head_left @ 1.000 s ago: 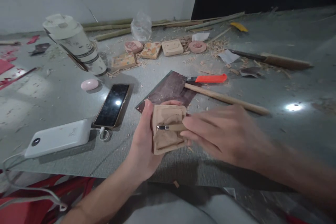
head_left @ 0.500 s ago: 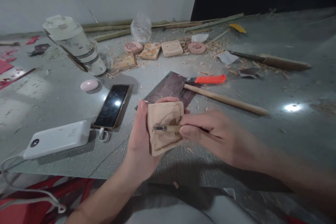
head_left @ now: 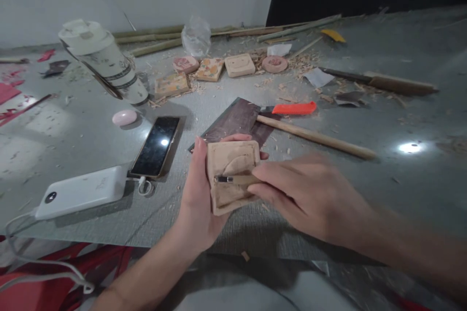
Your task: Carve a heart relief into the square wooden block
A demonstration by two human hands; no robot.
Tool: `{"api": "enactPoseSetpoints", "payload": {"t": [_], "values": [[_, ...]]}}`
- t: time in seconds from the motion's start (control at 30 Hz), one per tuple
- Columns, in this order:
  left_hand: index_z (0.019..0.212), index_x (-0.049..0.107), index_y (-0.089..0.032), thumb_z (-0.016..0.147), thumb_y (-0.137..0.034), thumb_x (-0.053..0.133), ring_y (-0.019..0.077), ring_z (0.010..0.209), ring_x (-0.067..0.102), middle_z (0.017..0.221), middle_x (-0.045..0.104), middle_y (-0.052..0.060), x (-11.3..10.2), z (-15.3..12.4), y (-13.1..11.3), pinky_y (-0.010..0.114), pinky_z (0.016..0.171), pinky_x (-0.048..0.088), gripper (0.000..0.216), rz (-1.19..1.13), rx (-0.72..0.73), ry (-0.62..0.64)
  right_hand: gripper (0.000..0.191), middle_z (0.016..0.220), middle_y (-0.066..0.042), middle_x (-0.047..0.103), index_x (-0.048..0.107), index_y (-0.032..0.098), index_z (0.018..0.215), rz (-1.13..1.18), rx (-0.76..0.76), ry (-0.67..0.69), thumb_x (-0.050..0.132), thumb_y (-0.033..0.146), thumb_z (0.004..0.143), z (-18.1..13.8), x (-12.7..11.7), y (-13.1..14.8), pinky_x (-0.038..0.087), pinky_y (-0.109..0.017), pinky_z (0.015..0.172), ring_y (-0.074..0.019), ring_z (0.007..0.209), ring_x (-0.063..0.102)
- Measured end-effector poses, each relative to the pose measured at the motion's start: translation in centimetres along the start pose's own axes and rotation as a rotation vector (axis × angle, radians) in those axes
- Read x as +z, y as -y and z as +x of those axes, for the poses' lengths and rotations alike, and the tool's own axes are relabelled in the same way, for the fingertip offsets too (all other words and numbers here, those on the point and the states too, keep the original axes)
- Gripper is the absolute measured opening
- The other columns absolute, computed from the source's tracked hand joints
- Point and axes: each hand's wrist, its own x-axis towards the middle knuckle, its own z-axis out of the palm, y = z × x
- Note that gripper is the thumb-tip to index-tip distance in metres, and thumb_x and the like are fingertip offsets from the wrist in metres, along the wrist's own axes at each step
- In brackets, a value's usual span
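Head view: above the near edge of a grey bench (head_left: 365, 107), the left hand (head_left: 199, 204) is wrapped round a pale wooden block (head_left: 233, 160), thumb along its left side and fingertips curling over the far side. The right hand (head_left: 310, 194) is closed in a pinch on a slim carving tool (head_left: 233, 179), whose metal tip lies across the block's hollowed face, pointing left. Just beyond the block lies a dark sheet (head_left: 237, 116), with an orange-handled knife (head_left: 294, 108) and a long stick (head_left: 317, 137) at its right edge. To the left, a phone (head_left: 156, 146) is cabled to a white power bank (head_left: 82, 192) near the bench's front edge. A row of carved tiles (head_left: 239, 64) sits among shavings towards the far edge, with a cup (head_left: 104, 60) towards the far left corner.
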Motion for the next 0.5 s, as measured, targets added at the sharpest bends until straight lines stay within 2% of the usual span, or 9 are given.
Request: {"api": "enactPoseSetpoints", "payload": {"t": [0.13,0.23,0.3,0.4,0.5], "values": [[0.116,0.076,-0.021,0.116,-0.069,0.020,0.0264,0.101,0.081,0.107,0.082,0.011,0.5,0.0,-0.3,0.034,0.081,0.065,0.073,0.033,0.010,-0.027,0.039,0.060,0.009,0.041,0.051,0.022,0.075,0.281,0.128,0.122,0.055,0.028,0.113,0.7,-0.3,-0.2,0.026,-0.028,0.053,-0.0091,0.052,0.034],[0.119,0.076,-0.021,0.116,-0.068,0.019,0.0262,0.101,0.081,0.109,0.082,0.011,0.8,0.0,-0.5,0.033,0.081,0.064,0.074,0.035,0.003,-0.064,0.044,0.062,0.008,0.043,0.047,0.022,0.071,0.474,0.238,0.198,0.056,0.034,0.112,1.3,-0.7,-0.5,0.029,-0.026,0.054,-0.0091,0.057,0.039],[0.118,0.077,-0.020,0.116,-0.068,0.023,0.0264,0.101,0.080,0.109,0.083,0.011,1.0,-0.1,-0.4,0.033,0.081,0.064,0.072,0.024,0.008,-0.083,0.044,0.063,0.007,0.044,0.050,0.022,0.072,0.583,0.293,0.228,0.053,0.037,0.113,1.5,-0.9,-0.7,0.031,-0.025,0.053,-0.0094,0.058,0.041],[0.117,0.080,-0.020,0.115,-0.068,0.034,0.0274,0.092,0.080,0.111,0.082,0.010,0.8,-0.2,-0.3,0.036,0.079,0.066,0.066,0.004,-0.004,-0.079,0.045,0.062,0.008,0.046,0.057,0.022,0.075,0.628,0.321,0.189,0.050,0.041,0.115,1.6,-1.1,-1.0,0.033,-0.025,0.052,-0.0093,0.056,0.044],[0.120,0.081,-0.021,0.114,-0.069,0.032,0.0320,0.100,0.082,0.115,0.083,0.011,0.5,0.0,-0.4,0.043,0.084,0.070,0.068,-0.032,-0.051,-0.087,0.041,0.061,0.007,0.049,0.061,0.021,0.074,0.477,0.290,0.068,0.056,0.035,0.112,1.3,-1.0,-1.0,0.030,-0.025,0.051,-0.0084,0.054,0.043]]}}
